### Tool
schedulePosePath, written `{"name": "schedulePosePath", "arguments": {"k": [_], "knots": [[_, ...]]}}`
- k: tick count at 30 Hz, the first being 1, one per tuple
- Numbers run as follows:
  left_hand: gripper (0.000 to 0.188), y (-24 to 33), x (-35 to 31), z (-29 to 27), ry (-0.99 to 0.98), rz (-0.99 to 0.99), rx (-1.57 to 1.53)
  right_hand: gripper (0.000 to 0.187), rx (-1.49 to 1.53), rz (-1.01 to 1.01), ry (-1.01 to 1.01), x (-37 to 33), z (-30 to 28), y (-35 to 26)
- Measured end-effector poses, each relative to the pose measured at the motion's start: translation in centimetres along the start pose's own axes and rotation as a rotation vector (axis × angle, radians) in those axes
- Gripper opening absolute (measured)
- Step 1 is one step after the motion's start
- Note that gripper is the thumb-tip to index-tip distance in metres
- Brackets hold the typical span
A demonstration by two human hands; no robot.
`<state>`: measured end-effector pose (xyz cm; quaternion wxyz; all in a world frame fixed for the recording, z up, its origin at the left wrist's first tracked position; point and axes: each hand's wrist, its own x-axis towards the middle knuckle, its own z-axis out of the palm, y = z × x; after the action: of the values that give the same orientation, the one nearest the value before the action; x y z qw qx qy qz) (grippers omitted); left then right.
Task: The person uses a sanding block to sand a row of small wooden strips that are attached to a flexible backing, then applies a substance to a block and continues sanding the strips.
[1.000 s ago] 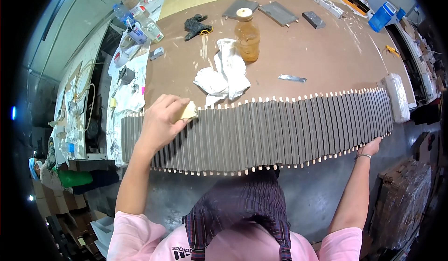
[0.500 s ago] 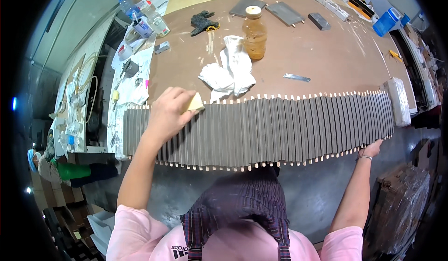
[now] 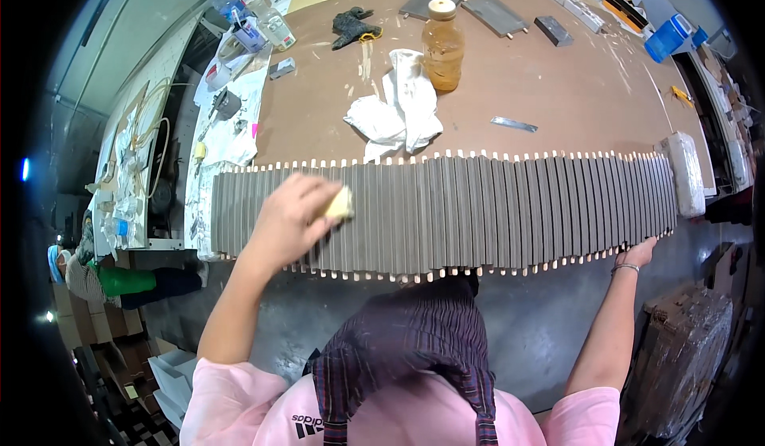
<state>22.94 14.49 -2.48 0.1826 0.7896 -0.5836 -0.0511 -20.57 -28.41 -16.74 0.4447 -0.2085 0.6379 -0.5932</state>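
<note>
Along the near edge of the desk [image 3: 558,87], a long row of grey slats [image 3: 470,215] runs from the left corner toward the right, hiding that edge; the light pegs [image 3: 430,278] at the near ends show against the floor [image 3: 530,314]. The right hand [image 3: 639,253] is at the row's near right corner, its fingers partly hidden, so I cannot tell how far they close or what they grip. Farther in, on the row's left part, the left hand [image 3: 296,216] has its fingers bent around a yellow sponge [image 3: 341,204] over the slats.

Uneven pressure could push loose-looking slats out of line, and pressing hard on the near ends might tip some off the edge. The far pegs could snag the sponge.

Beyond the row lie a crumpled white cloth [image 3: 398,111] and a metal strip [image 3: 514,124]; a capped bottle [image 3: 443,51] stands behind the cloth and could topple if the cloth were yanked. Toward the desk's far edge lies a dark glove [image 3: 354,28].
</note>
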Motion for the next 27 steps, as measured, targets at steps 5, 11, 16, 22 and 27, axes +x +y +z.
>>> {"name": "schedulePosePath", "arguments": {"k": [5, 11, 16, 22, 27], "knots": [[0.046, 2.8, -5.3, -2.9, -0.262, -0.013, -0.104, 0.053, 0.015, -0.027, -0.031, 0.6, -0.8, -0.2], [0.041, 1.8, -1.8, -1.4, -0.026, -0.098, -0.063, 0.054, -0.033, -0.006, -0.023, -1.1, 0.3, -0.4], [0.047, 3.9, -5.3, -1.5, -0.217, 0.036, -0.033, 0.056, -0.007, 0.010, 0.001, -0.5, -0.2, -0.7], [0.049, 3.9, -4.4, -2.5, -0.088, -0.033, -0.057, 0.056, -0.049, -0.027, -0.016, -0.6, -0.2, -0.4], [0.046, 4.1, -5.5, -1.0, -0.201, 0.029, -0.068, 0.055, -0.069, -0.014, 0.016, -1.5, 0.4, -0.8]]}}
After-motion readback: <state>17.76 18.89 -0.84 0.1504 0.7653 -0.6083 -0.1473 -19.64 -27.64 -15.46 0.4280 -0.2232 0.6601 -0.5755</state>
